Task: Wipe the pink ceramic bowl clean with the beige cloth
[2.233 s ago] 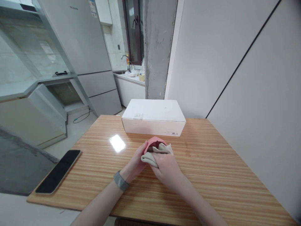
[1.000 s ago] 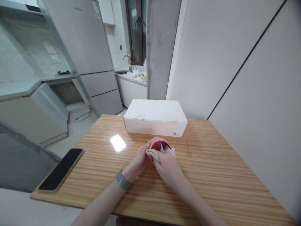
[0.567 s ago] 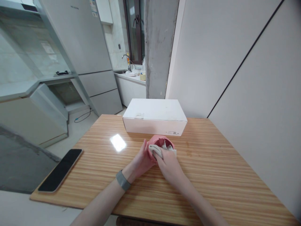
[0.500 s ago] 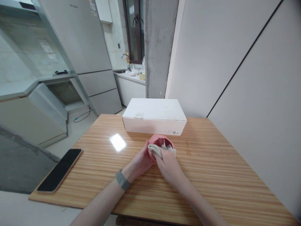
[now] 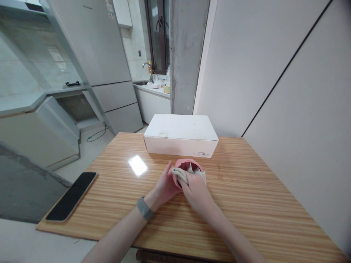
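Note:
A pink round container (image 5: pixel 189 160) is tilted with its mouth toward me, low over the table in front of the white box. My left hand (image 5: pixel 166 186), with a grey band on the wrist, supports it from the left; the thumb is raised beside the rim and the other fingers are mostly hidden. Bunched in my right hand (image 5: pixel 196 188) is a light grey cloth (image 5: pixel 179 174), pushed into the mouth of the container. Part of the cloth sticks out on the right. The right fingertips are hidden inside.
A white box (image 5: pixel 181 128) lies at the far side of the wooden table (image 5: pixel 260 204). On the left edge rests a dark-screened phone (image 5: pixel 72 197). Beyond are a fridge (image 5: pixel 90 44), a faucet (image 5: pixel 148 69) by a sink and a grey pillar (image 5: pixel 186 54).
My left thumb has lifted away from the container's rim and the container has turned slightly. The right hand stays in its mouth with the cloth. The view has shifted a little.

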